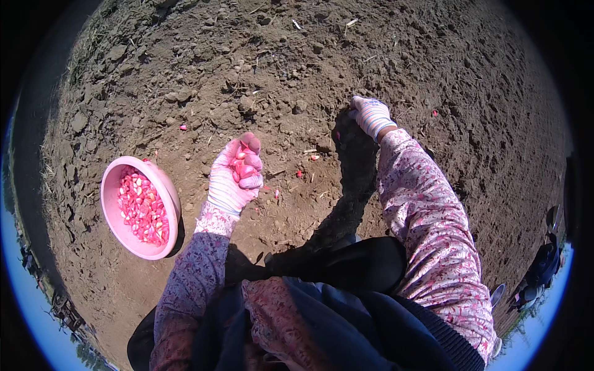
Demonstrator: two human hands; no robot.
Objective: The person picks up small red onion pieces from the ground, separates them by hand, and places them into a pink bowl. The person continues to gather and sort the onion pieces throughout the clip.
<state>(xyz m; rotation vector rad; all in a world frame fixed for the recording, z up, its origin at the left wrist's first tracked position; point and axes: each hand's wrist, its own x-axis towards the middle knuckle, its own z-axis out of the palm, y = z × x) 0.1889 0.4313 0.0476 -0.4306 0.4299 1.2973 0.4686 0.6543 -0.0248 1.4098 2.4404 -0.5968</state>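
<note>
My left hand, in a striped knit glove stained pink, is palm up with its fingers curled around several pink-coated garlic cloves. Out to the right, my right hand in a similar glove reaches down to the soil. Its fingertips point away from me and are partly hidden, so whether a clove is between them does not show. Left of my left hand, a pink plastic bowl rests tilted on the ground, holding many more of the same cloves.
Single pink cloves lie scattered on the dirt, including one clove beyond the bowl and another clove right of my right hand. Clods and straw bits cover the loose ground. Another person is at the far right edge.
</note>
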